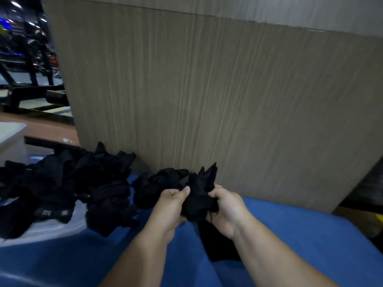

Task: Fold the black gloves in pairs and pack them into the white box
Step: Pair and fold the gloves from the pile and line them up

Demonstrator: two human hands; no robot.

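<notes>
Both hands are busy at the lower middle of the frame. My left hand (172,206) pinches the black gloves (199,195), thumb on top, and my right hand (226,206) curls round their other side. The bundle hangs just above the blue counter (300,235), in front of the tall cardboard panel (207,100). This fabric looks light, limp and floppy. It bunches and sags, so it needs tidiness, not strength. I reckon the best hold is at the cuffs, flat between thumb and fingers, so the pair stays lined up. The loose pile (62,187) sits at the left, and what I take for the white box (10,137) peeks in at the left edge.
</notes>
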